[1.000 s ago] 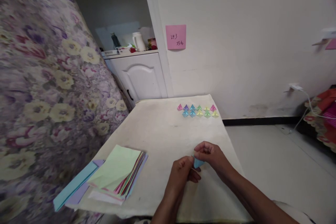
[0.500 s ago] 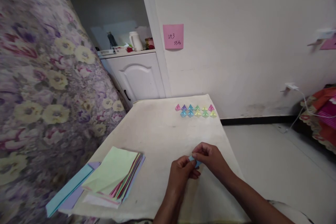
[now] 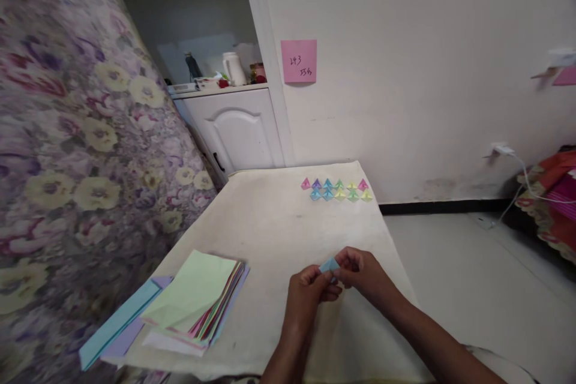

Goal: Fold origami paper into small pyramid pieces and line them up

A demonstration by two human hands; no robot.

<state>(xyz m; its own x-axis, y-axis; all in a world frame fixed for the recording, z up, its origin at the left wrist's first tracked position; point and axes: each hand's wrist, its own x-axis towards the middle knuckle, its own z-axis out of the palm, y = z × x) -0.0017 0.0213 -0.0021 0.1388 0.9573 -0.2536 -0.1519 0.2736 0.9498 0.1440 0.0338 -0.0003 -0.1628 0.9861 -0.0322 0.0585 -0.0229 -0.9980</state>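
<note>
A small folded blue paper piece [image 3: 329, 265] is pinched between both my hands just above the cream-covered table [image 3: 274, 228]. My left hand [image 3: 310, 291] grips its lower left side with closed fingers. From the right, my right hand [image 3: 362, 273] holds the piece with thumb and fingertips pressed together. Two rows of several small folded paper shapes [image 3: 337, 189] in pink, purple, blue, green and yellow lie at the table's far right. A stack of coloured paper sheets [image 3: 195, 300], light green on top, lies at the near left.
A floral-patterned mattress [image 3: 81, 150] leans along the left side. Behind the table stand a white cabinet [image 3: 234, 129] with a jug and bottles, and a wall with a pink sticky note [image 3: 299, 60]. Bare floor [image 3: 468, 276] lies to the right, with a cable and colourful fabric.
Both hands have turned the blue piece and raised it slightly, so more of it shows above the fingers. The view has shifted a little.
</note>
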